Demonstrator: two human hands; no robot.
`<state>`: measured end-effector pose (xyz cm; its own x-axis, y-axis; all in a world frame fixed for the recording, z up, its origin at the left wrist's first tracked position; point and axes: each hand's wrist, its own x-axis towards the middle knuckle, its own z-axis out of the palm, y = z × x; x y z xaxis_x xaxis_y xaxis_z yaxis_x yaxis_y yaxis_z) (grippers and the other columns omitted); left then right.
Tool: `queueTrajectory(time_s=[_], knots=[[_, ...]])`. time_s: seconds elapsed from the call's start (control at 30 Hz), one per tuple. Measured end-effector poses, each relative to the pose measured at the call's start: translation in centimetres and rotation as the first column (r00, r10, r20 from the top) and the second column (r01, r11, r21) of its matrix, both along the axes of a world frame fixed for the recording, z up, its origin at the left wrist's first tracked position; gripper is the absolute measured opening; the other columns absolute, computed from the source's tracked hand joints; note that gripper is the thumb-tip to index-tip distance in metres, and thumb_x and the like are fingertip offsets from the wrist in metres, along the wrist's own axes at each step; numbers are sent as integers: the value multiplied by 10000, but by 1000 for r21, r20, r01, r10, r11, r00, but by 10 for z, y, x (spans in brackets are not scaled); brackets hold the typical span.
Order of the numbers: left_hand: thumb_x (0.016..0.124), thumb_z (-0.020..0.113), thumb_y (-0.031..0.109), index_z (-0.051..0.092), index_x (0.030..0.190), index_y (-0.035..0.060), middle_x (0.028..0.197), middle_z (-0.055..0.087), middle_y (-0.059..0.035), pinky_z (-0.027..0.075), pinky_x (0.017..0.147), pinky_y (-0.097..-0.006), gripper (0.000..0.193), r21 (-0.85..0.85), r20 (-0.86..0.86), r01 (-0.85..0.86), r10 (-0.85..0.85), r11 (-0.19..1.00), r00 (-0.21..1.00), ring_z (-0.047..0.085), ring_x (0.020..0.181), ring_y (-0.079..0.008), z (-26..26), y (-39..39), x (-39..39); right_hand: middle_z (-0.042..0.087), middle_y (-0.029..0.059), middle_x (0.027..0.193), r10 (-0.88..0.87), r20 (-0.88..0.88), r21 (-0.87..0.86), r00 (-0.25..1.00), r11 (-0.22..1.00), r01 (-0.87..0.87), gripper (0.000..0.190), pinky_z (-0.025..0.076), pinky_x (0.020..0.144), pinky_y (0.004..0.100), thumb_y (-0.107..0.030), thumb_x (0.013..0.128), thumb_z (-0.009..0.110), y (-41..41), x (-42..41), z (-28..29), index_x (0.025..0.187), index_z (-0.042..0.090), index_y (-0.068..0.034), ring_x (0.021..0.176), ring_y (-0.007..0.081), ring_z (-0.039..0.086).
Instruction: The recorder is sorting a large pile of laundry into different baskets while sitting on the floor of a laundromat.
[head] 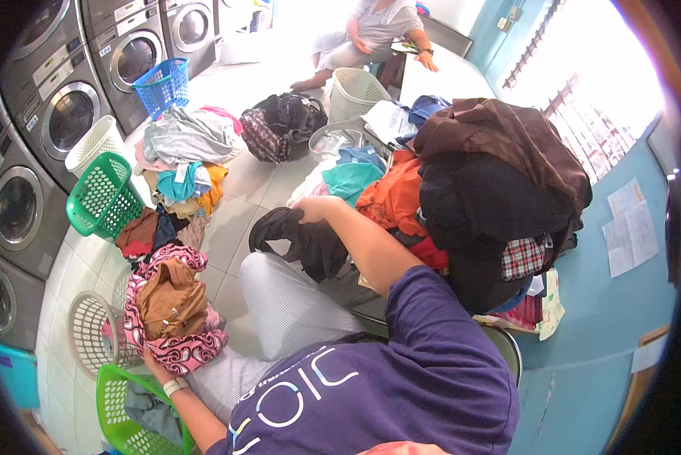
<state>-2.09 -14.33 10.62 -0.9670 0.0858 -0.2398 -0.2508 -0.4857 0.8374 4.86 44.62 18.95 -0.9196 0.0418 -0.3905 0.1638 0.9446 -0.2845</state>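
My right hand (316, 209) grips a black garment (318, 244) that hangs in front of my knee. Close beyond it lie a teal cloth (352, 179) and an orange garment (394, 185) in a pile. My left hand (157, 365) is at the lower edge of a pink and black patterned cloth (184, 354), its fingers partly hidden under it. Bundled inside that cloth is a brown garment (172, 296). A bright green basket (108, 406) with grey clothing in it stands beside my left forearm.
A tall heap of dark clothes (477, 193) rises at my right. Front-loading machines (70, 119) line the left wall. Clothes (190, 136) are piled on the tiled floor near a green basket (99, 196) and a blue basket (164, 85). Another person (374, 34) sits at the back.
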Motion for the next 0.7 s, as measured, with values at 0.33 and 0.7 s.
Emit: queueTrajectory(time_s=[0.33,0.7], knots=[[875,446,458,474,1205,70,1115,574,-112,506,821,-412,511,31,62,-23,21,999,998,593,970,-262,-12,0,-6,617,142,1102,52,-32,-7,998,999,-53,471,446,896,392,-254,739,667,5,3,-4,1177,577,-105,1021,307,581],[875,482,427,410,1290,59,1215,515,-119,490,858,-392,559,46,48,-6,4,999,999,562,1046,-261,4,0,1,624,133,1082,-5,22,-15,1000,1000,6,477,435,901,380,-215,746,675,1,-4,-10,1196,558,-107,1039,302,570]])
